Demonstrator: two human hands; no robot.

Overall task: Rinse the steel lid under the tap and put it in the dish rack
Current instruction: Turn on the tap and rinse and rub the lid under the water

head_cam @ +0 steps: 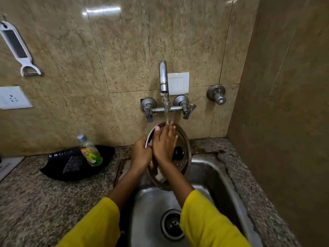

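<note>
A round steel lid (184,154) with a black knob (178,152) is held tilted over the sink, its top edge under the running tap (163,77). My left hand (141,154) grips the lid's left rim. My right hand (164,142) lies flat with fingers spread on the lid's face, water falling on its fingertips. No dish rack is in view.
The steel sink (213,177) with its drain (171,224) is below the lid. A black tray (58,164) with a scrubber and a dish-soap bottle (89,151) sits on the granite counter to the left. Tiled walls close in at the back and right.
</note>
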